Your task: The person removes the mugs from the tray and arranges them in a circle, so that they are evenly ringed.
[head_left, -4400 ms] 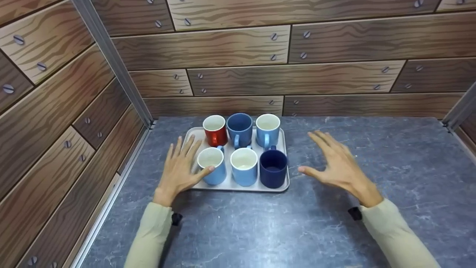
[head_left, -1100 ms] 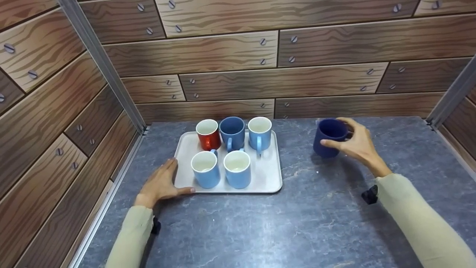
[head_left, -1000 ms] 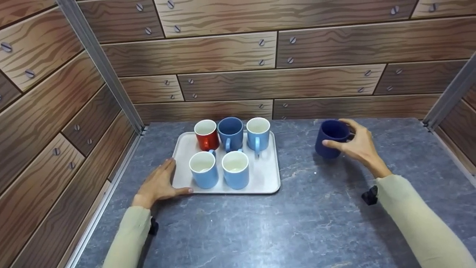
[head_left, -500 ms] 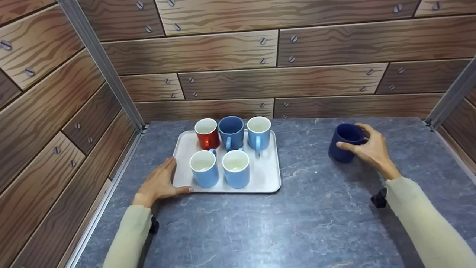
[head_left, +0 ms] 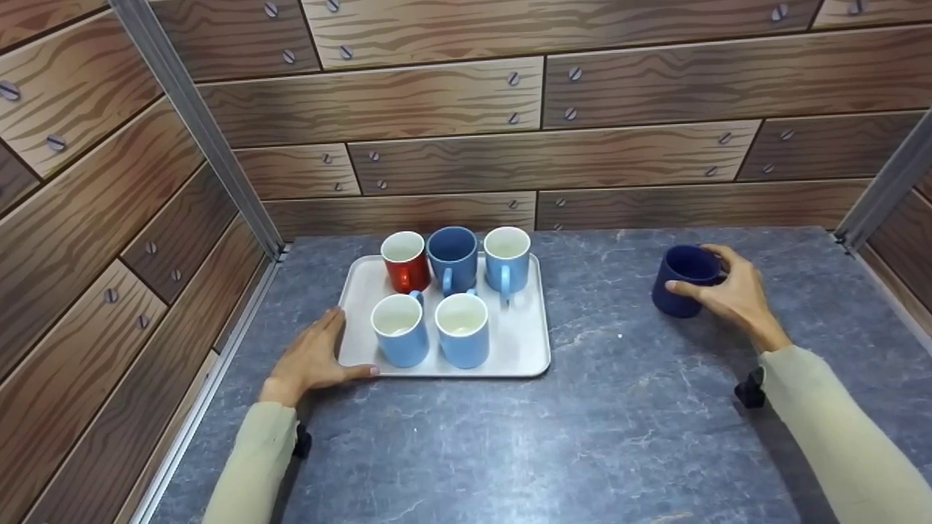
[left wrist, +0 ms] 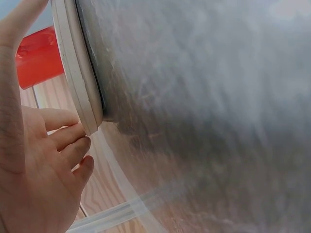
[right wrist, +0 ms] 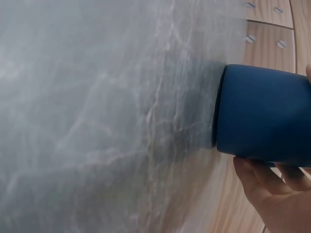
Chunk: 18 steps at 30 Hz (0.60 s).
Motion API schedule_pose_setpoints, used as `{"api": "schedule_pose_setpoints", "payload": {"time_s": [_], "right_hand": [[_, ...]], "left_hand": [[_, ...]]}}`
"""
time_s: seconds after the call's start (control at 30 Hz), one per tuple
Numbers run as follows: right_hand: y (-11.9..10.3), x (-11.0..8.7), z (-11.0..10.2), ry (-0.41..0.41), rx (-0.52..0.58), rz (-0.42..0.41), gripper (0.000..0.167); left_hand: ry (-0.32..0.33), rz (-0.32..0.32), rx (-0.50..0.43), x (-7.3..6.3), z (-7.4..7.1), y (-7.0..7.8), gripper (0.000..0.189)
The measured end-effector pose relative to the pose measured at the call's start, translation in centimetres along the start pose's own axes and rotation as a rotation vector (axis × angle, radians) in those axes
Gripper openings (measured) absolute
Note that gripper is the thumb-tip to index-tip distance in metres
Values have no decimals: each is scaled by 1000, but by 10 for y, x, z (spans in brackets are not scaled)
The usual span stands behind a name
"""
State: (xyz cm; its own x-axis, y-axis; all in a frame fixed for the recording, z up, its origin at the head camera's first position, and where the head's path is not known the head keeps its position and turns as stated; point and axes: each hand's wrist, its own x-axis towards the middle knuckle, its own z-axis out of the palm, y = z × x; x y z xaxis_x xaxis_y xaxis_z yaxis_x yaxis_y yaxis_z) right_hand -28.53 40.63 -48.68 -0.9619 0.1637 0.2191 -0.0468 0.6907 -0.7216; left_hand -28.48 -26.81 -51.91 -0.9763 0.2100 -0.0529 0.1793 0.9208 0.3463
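My right hand grips a dark navy mug between thumb and fingers, to the right of the tray. The mug is upright, its base at or just off the table; its handle is mostly behind the fingers. The right wrist view shows the mug side-on with fingers along it. My left hand rests against the tray's front left corner, fingers along the left side, thumb at the front edge. In the left wrist view its fingertips touch the rim of the pale tray.
On the tray stand a red mug, a medium-blue mug and several light-blue mugs. The grey marbled table meets a wood-patterned wall behind and another at the left.
The navy mug went from the tray's front right corner to the table at the right, held by my right hand, shifting slightly further right recently. My left hand went to the tray corner.
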Motion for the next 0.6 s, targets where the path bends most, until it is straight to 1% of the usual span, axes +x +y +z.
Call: {"api": "schedule_pose_setpoints", "payload": {"time_s": [0.27, 0.43, 0.6], "right_hand": [[2, -4, 2, -13, 17, 3, 102], [3, -4, 3, -27, 12, 12, 104], [-7, -5, -1, -28, -13, 18, 107]], "left_hand": [[11, 22, 10, -2, 1, -1, 142], [1, 11, 4, -2, 1, 0, 143], [-1, 6, -2, -1, 0, -1, 144]]}}
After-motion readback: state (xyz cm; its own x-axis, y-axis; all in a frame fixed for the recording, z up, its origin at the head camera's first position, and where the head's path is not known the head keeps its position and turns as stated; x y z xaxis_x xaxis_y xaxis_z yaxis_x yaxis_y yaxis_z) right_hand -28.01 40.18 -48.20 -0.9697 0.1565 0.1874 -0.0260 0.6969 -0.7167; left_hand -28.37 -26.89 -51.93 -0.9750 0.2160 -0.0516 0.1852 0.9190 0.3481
